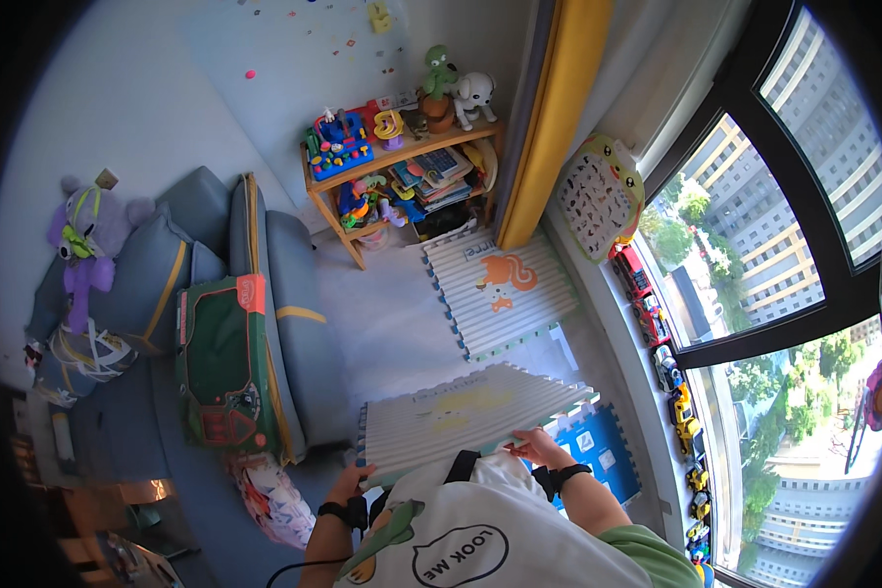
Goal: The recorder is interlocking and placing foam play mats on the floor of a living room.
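A large ribbed, pale foam mat tile [480, 407] with toothed edges is held up off the floor in front of my body, tilted, its face marked with a faint yellow picture. My left hand [350, 482] grips its near left corner. Along the near edge to the right, my right hand [541, 449] is closed on the same tile. A blue foam mat tile [610, 449] with white pictures lies on the floor beyond my right hand, partly hidden. Farther off, another ribbed tile [461, 299] with an orange squirrel picture lies flat on the floor.
A grey sofa [309, 353] stands at the left, bearing a green boxed toy [220, 358] and a purple plush [93, 230]. Ahead is a wooden shelf [402, 155] full of toys. Toy vehicles [681, 412] line the window sill at right, near a yellow curtain [554, 118].
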Motion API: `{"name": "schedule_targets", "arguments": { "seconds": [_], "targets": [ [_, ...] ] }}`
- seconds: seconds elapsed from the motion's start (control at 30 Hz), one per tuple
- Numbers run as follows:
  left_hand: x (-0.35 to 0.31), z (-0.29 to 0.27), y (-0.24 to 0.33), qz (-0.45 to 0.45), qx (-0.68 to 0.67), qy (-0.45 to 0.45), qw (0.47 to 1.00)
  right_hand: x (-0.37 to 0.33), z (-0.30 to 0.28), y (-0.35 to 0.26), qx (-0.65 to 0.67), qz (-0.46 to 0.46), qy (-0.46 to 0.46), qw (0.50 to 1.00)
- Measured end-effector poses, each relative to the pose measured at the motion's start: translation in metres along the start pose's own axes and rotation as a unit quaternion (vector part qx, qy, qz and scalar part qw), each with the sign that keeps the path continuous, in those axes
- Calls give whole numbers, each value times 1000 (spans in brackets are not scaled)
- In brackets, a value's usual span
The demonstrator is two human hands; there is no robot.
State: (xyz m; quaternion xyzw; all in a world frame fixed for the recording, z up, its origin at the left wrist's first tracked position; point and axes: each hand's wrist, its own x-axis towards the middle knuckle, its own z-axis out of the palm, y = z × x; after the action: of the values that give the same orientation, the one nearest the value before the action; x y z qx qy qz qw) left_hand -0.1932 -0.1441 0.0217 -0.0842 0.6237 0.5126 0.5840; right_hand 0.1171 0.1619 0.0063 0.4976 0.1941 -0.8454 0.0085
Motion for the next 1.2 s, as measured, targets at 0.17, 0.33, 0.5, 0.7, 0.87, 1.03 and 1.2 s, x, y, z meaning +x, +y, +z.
{"name": "schedule_targets", "arguments": {
  "seconds": [0.17,0.33,0.5,0.7,0.87,1.03,1.2],
  "targets": [
    [11,-8,-4,-22,-21,-18,999,1,5,-5,18,-25,-9,999],
    [16,-3,-5,-5,-77,-8,997,0,12,-9,18,-65,-8,998],
    [4,15,11,6,-68,-21,997,-1,11,-7,66,-66,26,995],
    [-5,24,24,-13,-103,-23,994,-2,12,-8,43,-73,14,996],
    [-6,32,27,-20,-86,-37,995,-5,9,-9,49,-65,19,996],
    [3,34,20,-25,-90,-29,995,-5,-2,-4,60,-63,19,996],
    [14,24,12,-17,-66,-31,997,-1,-7,3,73,-55,26,996]
  ]
}}
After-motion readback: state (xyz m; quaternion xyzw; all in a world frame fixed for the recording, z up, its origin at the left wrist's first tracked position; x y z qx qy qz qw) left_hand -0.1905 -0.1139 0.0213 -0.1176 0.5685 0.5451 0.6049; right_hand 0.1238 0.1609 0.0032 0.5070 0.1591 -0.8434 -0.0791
